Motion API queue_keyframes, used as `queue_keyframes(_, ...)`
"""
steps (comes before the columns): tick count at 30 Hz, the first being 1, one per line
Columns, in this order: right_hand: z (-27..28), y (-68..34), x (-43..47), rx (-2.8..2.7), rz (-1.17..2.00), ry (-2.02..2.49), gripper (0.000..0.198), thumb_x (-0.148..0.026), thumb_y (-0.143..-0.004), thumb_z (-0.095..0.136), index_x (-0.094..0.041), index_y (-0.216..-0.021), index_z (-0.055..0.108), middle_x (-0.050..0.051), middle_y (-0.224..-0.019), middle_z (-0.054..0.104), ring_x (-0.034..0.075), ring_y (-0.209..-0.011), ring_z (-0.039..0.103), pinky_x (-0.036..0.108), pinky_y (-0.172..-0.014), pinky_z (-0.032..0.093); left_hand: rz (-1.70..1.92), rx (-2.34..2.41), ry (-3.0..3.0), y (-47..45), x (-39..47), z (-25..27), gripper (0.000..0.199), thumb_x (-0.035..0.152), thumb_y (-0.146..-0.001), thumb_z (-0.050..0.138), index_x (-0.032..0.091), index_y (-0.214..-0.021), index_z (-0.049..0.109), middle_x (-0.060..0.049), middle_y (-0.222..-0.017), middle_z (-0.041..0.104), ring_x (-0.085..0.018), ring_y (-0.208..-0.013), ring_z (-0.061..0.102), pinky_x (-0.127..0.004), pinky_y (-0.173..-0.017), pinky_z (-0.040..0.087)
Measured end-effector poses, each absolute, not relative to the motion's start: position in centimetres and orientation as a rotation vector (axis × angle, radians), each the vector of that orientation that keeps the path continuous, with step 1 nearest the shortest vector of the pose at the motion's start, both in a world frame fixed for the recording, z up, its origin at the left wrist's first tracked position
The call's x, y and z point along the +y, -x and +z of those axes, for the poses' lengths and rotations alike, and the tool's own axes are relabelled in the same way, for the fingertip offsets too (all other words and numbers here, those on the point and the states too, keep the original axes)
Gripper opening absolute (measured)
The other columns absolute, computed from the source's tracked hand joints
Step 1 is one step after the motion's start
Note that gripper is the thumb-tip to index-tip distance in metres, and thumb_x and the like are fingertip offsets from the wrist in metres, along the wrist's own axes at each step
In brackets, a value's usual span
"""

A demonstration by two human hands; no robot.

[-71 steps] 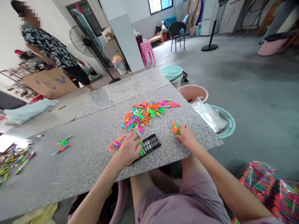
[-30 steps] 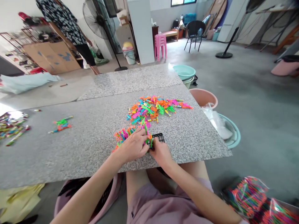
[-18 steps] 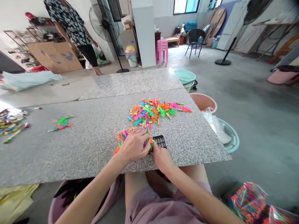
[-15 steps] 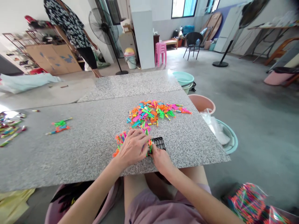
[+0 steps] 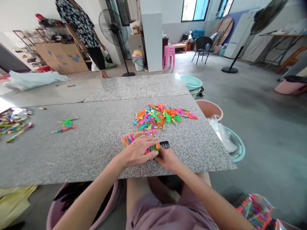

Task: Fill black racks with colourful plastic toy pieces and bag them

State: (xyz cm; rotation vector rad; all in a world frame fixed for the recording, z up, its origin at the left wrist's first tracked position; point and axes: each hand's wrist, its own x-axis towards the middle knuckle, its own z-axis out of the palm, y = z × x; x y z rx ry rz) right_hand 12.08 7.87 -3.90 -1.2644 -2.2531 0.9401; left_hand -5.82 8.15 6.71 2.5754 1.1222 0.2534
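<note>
Small, brightly coloured plastic pieces (image 5: pixel 128 139) stand packed together in rows near the table's front edge. My left hand (image 5: pixel 140 150) lies over them, fingers stretched out, palm down and touching their right end. A black plastic grid rack (image 5: pixel 164 144) shows just to the right of these rows; most of it is hidden under the pieces and hands. My right hand (image 5: pixel 168 158) has its fingers curled in at the rack's near side, closed on its edge. Behind the hands lies a loose heap of similar pink, orange, green and blue pieces (image 5: pixel 158 116).
The speckled stone table (image 5: pixel 96 153) also bears a few pieces (image 5: pixel 67 125) and striped sticks (image 5: pixel 14 123) at left. Basins (image 5: pixel 211 108) stand along its right side. A person (image 5: pixel 76 25) stands behind, near a fan (image 5: pixel 112 28). Bagged pieces (image 5: pixel 255 210) sit low right.
My left hand has flattened from a curled grip and spread over the pieces. Less of the rack shows beside my right hand. The whole view has shifted slightly.
</note>
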Motion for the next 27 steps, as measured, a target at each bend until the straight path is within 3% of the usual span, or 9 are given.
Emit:
queue_keyframes(2, -3.7, -12.1, 7.9, -2.267, 0.920, 1.274, 0.004, -0.018, -0.081, 0.060, -0.017, -0.078, 0.058, 0.000, -0.064, 0.063, 0.015, -0.058, 0.059, 0.022, -0.055, 0.033, 0.178, 1.088, -2.616, 6.2, 7.8, 6.4, 0.062, 0.051, -0.085, 0.062, 0.022, -0.138, 0.048, -0.010, -0.145, 0.049, -0.028, -0.136, 0.043, -0.049, -0.115, 0.028)
queue_keyframes(3, -3.7, -12.1, 7.9, -2.288, 0.896, 1.280, 0.010, -0.019, -0.081, 0.061, -0.017, -0.072, 0.057, 0.000, -0.060, 0.061, 0.014, -0.056, 0.057, 0.022, -0.054, 0.032, 0.154, 1.088, -2.653, 6.4, 7.6, 6.1, 0.065, 0.051, -0.084, 0.064, 0.021, -0.139, 0.047, -0.011, -0.147, 0.046, -0.028, -0.138, 0.039, -0.049, -0.117, 0.025)
queue_keyframes(6, -4.1, -12.2, 7.8, -2.363, 0.782, 1.236, 0.019, -0.021, -0.083, 0.062, -0.017, -0.065, 0.057, 0.000, -0.059, 0.059, 0.013, -0.056, 0.056, 0.022, -0.055, 0.032, 0.151, 1.104, -2.739, 6.6, 7.3, 4.7, 0.052, 0.040, -0.091, 0.059, 0.021, -0.138, 0.047, -0.010, -0.149, 0.043, -0.024, -0.142, 0.033, -0.046, -0.119, 0.020)
queue_keyframes(13, -6.5, -12.0, 7.2, -2.396, 0.493, 1.144, 0.011, -0.017, -0.085, 0.061, -0.016, -0.074, 0.062, 0.004, -0.068, 0.064, 0.016, -0.062, 0.060, 0.024, -0.062, 0.039, 0.212, 1.137, -2.735, 6.1, 7.3, 4.4, 0.055, 0.032, -0.092, 0.060, 0.029, -0.143, 0.040, -0.008, -0.148, 0.044, -0.024, -0.138, 0.038, -0.046, -0.116, 0.028)
queue_keyframes(16, -6.7, -11.9, 7.0, -2.350, 0.477, 1.107, 0.003, -0.015, -0.084, 0.061, -0.015, -0.083, 0.063, 0.004, -0.072, 0.066, 0.017, -0.065, 0.061, 0.025, -0.063, 0.041, 0.210, 1.131, -2.737, 5.9, 7.4, 4.8, 0.054, 0.029, -0.090, 0.063, 0.032, -0.141, 0.044, -0.007, -0.147, 0.044, -0.025, -0.136, 0.041, -0.046, -0.116, 0.030)
queue_keyframes(22, -6.6, -13.3, 6.1, -2.112, 0.787, 1.070, 0.012, -0.017, -0.090, 0.053, -0.020, -0.093, 0.064, 0.001, -0.079, 0.068, 0.015, -0.067, 0.062, 0.022, -0.064, 0.044, 0.233, 1.135, -2.734, 6.2, 7.4, 4.3, 0.043, 0.030, -0.090, 0.061, 0.024, -0.132, 0.053, -0.008, -0.144, 0.047, -0.026, -0.137, 0.039, -0.046, -0.116, 0.030)
queue_keyframes(27, -5.6, -15.4, 7.1, -1.924, 0.554, 1.346, 0.016, -0.018, -0.089, 0.049, -0.019, -0.094, 0.063, 0.004, -0.081, 0.067, 0.017, -0.074, 0.062, 0.026, -0.070, 0.044, 0.215, 1.153, -2.729, 6.0, 7.3, 4.0, 0.044, 0.023, -0.090, 0.059, 0.024, -0.133, 0.052, -0.006, -0.147, 0.046, -0.023, -0.135, 0.043, -0.045, -0.118, 0.026)
